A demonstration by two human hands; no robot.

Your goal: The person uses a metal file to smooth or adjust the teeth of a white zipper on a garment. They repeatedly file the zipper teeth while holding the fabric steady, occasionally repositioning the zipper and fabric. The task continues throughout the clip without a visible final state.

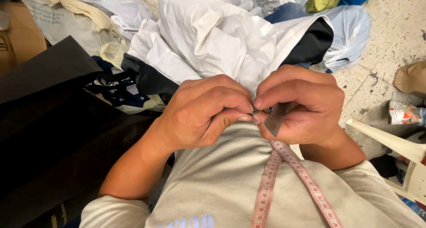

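Speckled floor (pixel 390 37), both hands' fingers (pixel 242 104) pinching white garment (pixel 213 37), tape measure (pixel 284 166) dangling

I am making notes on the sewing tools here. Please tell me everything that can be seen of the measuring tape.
The measuring tape is a soft pink strip, cloth or plastic by its look, with small printed marks and numbers. It hangs in two strands down the person's beige shirt. The strands meet just below the right hand and spread apart lower down, running out of the bottom of the picture. It lies flat against the shirt. Whether the right hand touches its top cannot be told; the left hand does not touch it.
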